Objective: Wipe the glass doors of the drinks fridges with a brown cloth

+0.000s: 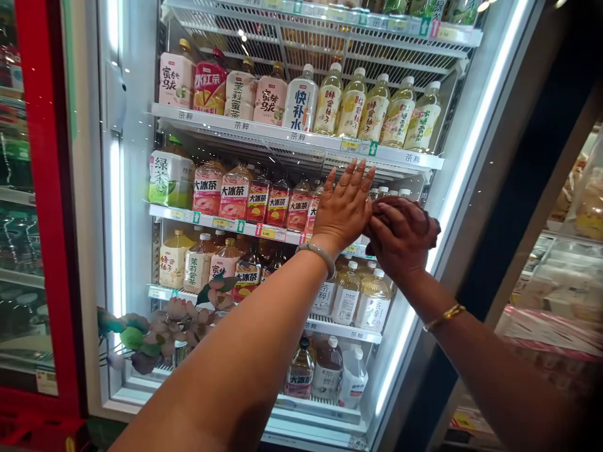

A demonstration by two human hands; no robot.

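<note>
1. My left arm reaches up from the lower edge, a pale bangle (320, 256) round the wrist; my left hand (343, 207) is spread flat, back towards me, fingers pointing up, gripping nothing.
2. My right arm comes in from the lower right, a gold bracelet (444, 317) on it; my right hand (400, 233) is bent at the knuckles just beside the left, overlapping its edge. I can't tell whether anything sits inside those curled fingers.
3. The glass-fronted drinks cooler (113, 405) stands straight ahead, behind both hands; whether my palm touches its front, I can't tell. It faces me, its long axis running upward, with the right side leaning right.
4. Beyond my left hand, iced-tea bottles (234, 193) stand on the middle shelf (202, 218), caps up, labels towards me.
</note>
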